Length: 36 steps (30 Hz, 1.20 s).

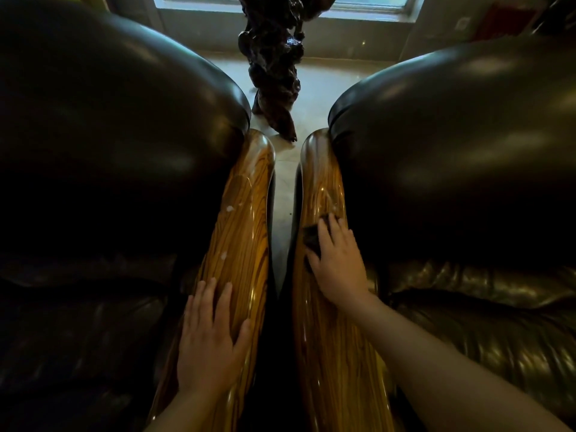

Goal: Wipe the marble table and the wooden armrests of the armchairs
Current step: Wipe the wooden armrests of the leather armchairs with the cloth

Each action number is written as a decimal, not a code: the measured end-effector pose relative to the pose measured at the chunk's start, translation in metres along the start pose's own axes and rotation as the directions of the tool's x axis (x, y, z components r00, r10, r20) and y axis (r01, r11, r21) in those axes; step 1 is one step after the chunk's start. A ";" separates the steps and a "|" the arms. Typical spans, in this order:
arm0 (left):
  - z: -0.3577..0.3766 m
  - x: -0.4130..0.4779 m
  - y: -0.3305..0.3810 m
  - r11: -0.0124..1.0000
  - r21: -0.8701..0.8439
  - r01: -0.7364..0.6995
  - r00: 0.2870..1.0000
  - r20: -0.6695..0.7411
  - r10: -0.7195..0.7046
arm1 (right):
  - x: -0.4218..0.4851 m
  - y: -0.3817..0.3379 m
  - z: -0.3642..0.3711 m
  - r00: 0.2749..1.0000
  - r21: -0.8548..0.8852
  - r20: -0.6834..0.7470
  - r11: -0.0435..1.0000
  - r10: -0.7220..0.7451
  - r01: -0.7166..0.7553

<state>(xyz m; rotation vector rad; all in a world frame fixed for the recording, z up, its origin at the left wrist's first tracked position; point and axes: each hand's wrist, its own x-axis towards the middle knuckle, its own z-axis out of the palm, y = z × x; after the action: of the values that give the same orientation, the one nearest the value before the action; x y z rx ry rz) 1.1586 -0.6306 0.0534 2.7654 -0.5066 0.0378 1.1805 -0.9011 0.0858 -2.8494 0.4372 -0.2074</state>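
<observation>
Two glossy striped wooden armrests run side by side away from me. On the right armrest point(324, 188) my right hand point(339, 260) presses flat on a dark cloth point(311, 240), which shows at the fingertips and along the hand's left side. My left hand point(208, 335) lies flat, fingers apart, on the near part of the left armrest point(246, 207) and holds nothing. Small white spots sit on the left armrest ahead of that hand. The marble table is not in view.
Dark leather armchairs flank the armrests, one on the left point(103, 120) and one on the right point(461, 135). A narrow gap runs between the armrests down to a pale floor point(324, 82). A gnarled dark wood sculpture point(274, 63) stands beyond, below a window.
</observation>
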 end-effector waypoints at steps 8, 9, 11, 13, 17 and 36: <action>0.001 0.000 -0.002 1.000 -0.004 0.001 1.000 -0.001 -0.001 | 0.016 0.016 -0.009 0.990 0.120 0.050 0.984 0.129 -0.134; 0.001 0.000 -0.002 1.000 -0.005 -0.003 1.000 -0.001 0.003 | 0.030 0.008 -0.011 0.986 0.135 0.051 0.977 0.162 -0.167; 0.002 0.000 -0.003 1.000 -0.007 -0.007 1.000 -0.004 0.007 | 0.041 -0.003 -0.011 0.989 0.083 0.024 0.986 0.144 -0.145; 0.002 0.001 -0.002 1.000 0.004 -0.001 1.000 0.001 0.001 | 0.023 -0.002 -0.010 0.999 0.056 0.009 0.998 0.031 -0.031; 0.001 0.001 -0.002 1.000 0.001 0.008 1.000 0.013 -0.008 | -0.023 0.021 -0.014 0.981 0.080 0.080 0.983 -0.174 0.168; 0.002 0.004 -0.006 0.999 -0.033 -0.013 0.999 0.038 0.014 | -0.014 0.047 -0.007 0.817 0.010 0.179 0.831 -0.549 0.556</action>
<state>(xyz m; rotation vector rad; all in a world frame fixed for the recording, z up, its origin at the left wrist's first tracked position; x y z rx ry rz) 1.1643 -0.6273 0.0498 2.7355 -0.5314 -0.0200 1.1531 -0.9414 0.0790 -2.9257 -0.4457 -0.0455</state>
